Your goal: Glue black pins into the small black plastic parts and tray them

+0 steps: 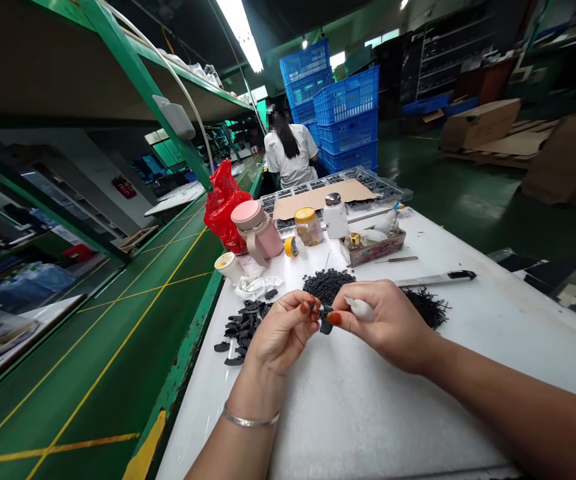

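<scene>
My left hand [281,327] is closed, thumb and fingertips pinched at a small black part [325,326] in front of me. My right hand [395,327] is closed too, its thumb at the same part, with a small white squeeze bottle [362,309] held in its fingers. Fingers hide much of the black part. Left of my hands lie loose curved black pieces [243,327]. Behind them is a heap of tiny black rings [325,283], and past my right hand a pile of thin black pins [428,307].
Across the white table [368,413] stand a pink mug [264,233], a yellow-lidded jar [309,227], a white pump bottle [335,217] and a small box [375,248]. A green conveyor belt [118,347] runs at left. Someone in white [291,157] sits ahead near blue crates [348,120].
</scene>
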`<action>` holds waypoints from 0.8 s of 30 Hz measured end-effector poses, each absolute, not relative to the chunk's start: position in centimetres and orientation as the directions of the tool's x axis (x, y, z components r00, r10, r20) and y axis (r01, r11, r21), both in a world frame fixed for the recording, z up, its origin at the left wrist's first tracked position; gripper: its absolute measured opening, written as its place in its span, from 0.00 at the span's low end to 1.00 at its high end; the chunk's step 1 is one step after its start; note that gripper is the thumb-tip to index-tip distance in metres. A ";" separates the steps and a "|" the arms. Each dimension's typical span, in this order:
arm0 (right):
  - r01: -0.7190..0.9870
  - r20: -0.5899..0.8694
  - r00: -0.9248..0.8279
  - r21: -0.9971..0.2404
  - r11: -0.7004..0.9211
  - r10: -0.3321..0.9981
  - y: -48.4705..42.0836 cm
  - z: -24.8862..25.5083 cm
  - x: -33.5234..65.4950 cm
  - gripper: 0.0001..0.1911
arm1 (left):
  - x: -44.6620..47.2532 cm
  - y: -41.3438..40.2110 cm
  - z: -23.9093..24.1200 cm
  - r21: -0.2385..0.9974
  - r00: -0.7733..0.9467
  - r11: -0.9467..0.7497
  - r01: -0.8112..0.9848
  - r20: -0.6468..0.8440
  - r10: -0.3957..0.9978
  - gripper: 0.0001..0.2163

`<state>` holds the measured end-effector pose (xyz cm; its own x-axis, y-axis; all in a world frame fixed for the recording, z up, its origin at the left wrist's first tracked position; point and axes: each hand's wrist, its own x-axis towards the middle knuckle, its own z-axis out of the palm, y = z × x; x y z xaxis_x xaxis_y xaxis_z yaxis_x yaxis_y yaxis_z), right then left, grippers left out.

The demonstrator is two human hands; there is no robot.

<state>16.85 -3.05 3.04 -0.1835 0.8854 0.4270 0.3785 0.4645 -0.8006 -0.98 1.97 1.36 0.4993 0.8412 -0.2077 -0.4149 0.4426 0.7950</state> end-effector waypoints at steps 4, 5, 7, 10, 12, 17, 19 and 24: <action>0.386 0.423 -0.174 -0.802 0.457 0.889 -3.0 3.0 16.8 0.13 | -1.0 2.0 1.4 0.803 0.503 0.437 -0.405 -0.203 0.840 0.15; 0.387 0.423 -0.173 -0.801 0.457 0.889 -3.0 3.0 16.8 0.13 | -1.0 2.0 1.4 0.805 0.502 0.433 -0.406 -0.200 0.841 0.15; 0.391 0.430 -0.173 -0.796 0.462 0.886 -3.0 3.0 16.8 0.14 | -1.0 2.0 1.4 0.807 0.504 0.427 -0.408 -0.191 0.842 0.15; 0.406 0.466 -0.173 -0.769 0.494 0.868 -3.0 3.0 16.9 0.13 | -0.9 2.0 1.3 0.815 0.506 0.417 -0.402 -0.182 0.843 0.14; 0.422 0.497 -0.179 -0.741 0.523 0.849 -3.0 2.9 16.9 0.11 | -0.8 2.0 1.3 0.827 0.501 0.407 -0.387 -0.181 0.846 0.15; 0.470 0.532 -0.191 -0.688 0.553 0.825 -3.0 2.8 17.0 0.06 | -0.8 2.0 1.4 0.865 0.489 0.363 -0.348 -0.163 0.857 0.15; 0.475 0.535 -0.191 -0.683 0.555 0.823 -3.1 2.9 17.0 0.05 | -0.8 2.0 1.4 0.879 0.491 0.346 -0.328 -0.155 0.858 0.15; 0.481 0.544 -0.200 -0.669 0.566 0.815 -3.0 3.0 17.0 0.06 | -0.8 2.0 1.4 0.900 0.489 0.321 -0.295 -0.147 0.860 0.16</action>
<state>16.96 -3.03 2.97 -0.2002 0.8146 0.5444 0.4814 0.5658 -0.6695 -0.84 2.00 1.41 0.4885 0.8601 -0.1469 -0.2948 0.3212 0.9000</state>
